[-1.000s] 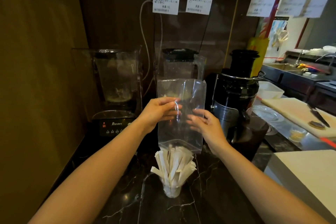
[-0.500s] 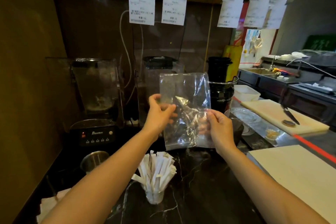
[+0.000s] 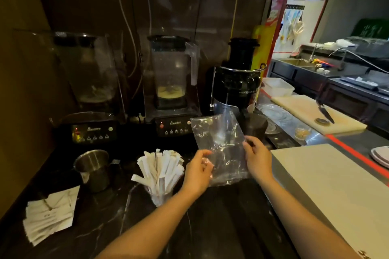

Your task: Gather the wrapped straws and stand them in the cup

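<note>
Several white wrapped straws (image 3: 161,169) stand fanned out in a clear cup (image 3: 159,197) on the dark marble counter. Just right of them I hold an empty clear plastic bag (image 3: 220,145) with both hands. My left hand (image 3: 197,173) pinches its lower left edge, close beside the straw tops. My right hand (image 3: 257,158) grips its right edge. The bag is crumpled and tilted, above the counter.
A steel pitcher (image 3: 92,167) stands left of the cup, with a stack of paper packets (image 3: 49,215) at the front left. Two blenders (image 3: 172,92) and a black juicer (image 3: 237,82) line the back. A pale board (image 3: 336,191) lies at the right.
The bag has come down from chest height, away from above the cup, and is lower and to the right. The view dropped, bringing the pitcher and packets into sight.
</note>
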{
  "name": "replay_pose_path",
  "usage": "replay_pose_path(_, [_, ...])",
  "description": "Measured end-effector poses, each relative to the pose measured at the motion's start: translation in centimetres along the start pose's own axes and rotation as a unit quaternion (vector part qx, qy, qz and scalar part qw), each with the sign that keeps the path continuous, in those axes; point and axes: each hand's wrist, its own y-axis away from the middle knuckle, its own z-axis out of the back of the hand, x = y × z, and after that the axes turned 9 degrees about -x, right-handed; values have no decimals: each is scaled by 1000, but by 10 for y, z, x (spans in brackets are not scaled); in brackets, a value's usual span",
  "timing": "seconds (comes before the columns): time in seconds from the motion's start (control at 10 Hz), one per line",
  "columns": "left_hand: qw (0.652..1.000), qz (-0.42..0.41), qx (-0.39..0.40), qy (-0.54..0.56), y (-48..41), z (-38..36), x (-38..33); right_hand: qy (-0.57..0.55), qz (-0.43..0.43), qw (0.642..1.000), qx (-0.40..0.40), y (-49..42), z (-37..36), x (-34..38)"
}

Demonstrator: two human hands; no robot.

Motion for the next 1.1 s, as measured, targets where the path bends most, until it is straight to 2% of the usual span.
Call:
replay_pose_path(0.2, [991, 8, 52, -126, 21, -18, 47, 114, -4, 986, 119, 29, -8, -60])
replay_pose_path(0.4, [955, 15, 164, -245, 35, -32, 78, 238, 23, 949, 208, 52, -19, -91])
replay_pose_path(0.5, [927, 8, 190, -322, 37, -34, 86, 295, 40, 926, 233, 57, -21, -95])
replay_pose_path(0.6, [892, -9, 186, -412, 36, -33, 90, 379, 70, 887, 255, 60, -20, -101])
replay_pose_path(0.7, [849, -56, 199, -486, 35, -33, 94, 422, 79, 860, 275, 64, -20, -106])
replay_pose_path(0.8, [821, -38, 254, -509, 35, -32, 99, 425, 68, 851, 302, 67, -20, -106])
replay_pose_path(0.9, [817, -8, 274, -507, 34, -34, 98, 435, 30, 836, 332, 69, -23, -102])
replay_pose_path(1.0, [832, 23, 289, -473, 31, -32, 88, 443, 10, 826, 347, 68, -24, -92])
replay_pose_path(1.1, [871, -3, 267, -413, 27, -32, 69, 435, 19, 838, 330, 62, -24, -77])
